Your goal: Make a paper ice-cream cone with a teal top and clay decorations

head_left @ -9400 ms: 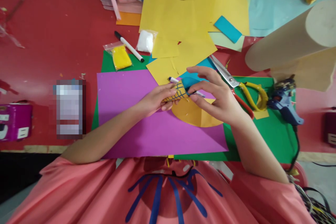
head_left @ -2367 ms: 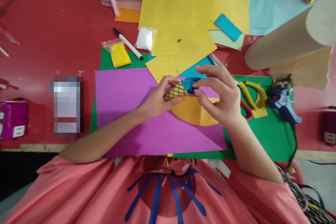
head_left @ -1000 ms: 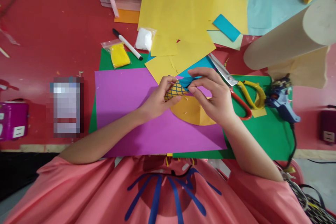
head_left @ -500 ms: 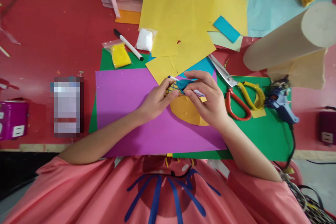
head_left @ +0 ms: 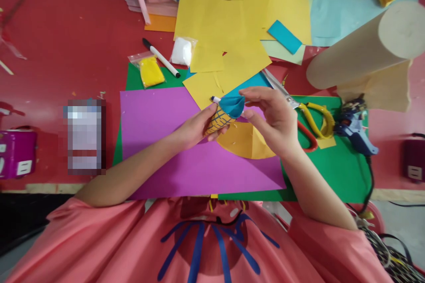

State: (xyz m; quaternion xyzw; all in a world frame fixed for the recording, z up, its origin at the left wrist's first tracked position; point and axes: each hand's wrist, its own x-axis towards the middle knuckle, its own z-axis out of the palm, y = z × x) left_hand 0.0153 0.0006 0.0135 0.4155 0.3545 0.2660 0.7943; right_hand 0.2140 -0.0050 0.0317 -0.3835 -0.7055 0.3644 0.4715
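Note:
My left hand (head_left: 199,126) is wrapped round a paper cone (head_left: 221,119), yellow with blue crossed lines and a blue flap at its wide end. The cone tilts, its wide end up and to the right. My right hand (head_left: 277,117) is at that end with thumb and forefinger apart; whether a fingertip touches the blue edge, I cannot tell. A white pen with a dark tip (head_left: 215,99) shows just behind the cone. Under the hands lie a rounded orange-yellow paper piece (head_left: 247,141) and a purple sheet (head_left: 186,172).
Scissors (head_left: 307,115) and a blue glue gun (head_left: 357,130) lie at right on green paper (head_left: 345,177). A large pale tube (head_left: 352,53) stands behind them. Yellow sheets (head_left: 229,17), a marker (head_left: 161,57) and bags of yellow (head_left: 152,70) and white stuff (head_left: 182,51) are farther back.
My right hand has drawn back to the right and its fingers have parted. The cone has turned in my left hand, so more of its patterned side and blue end shows.

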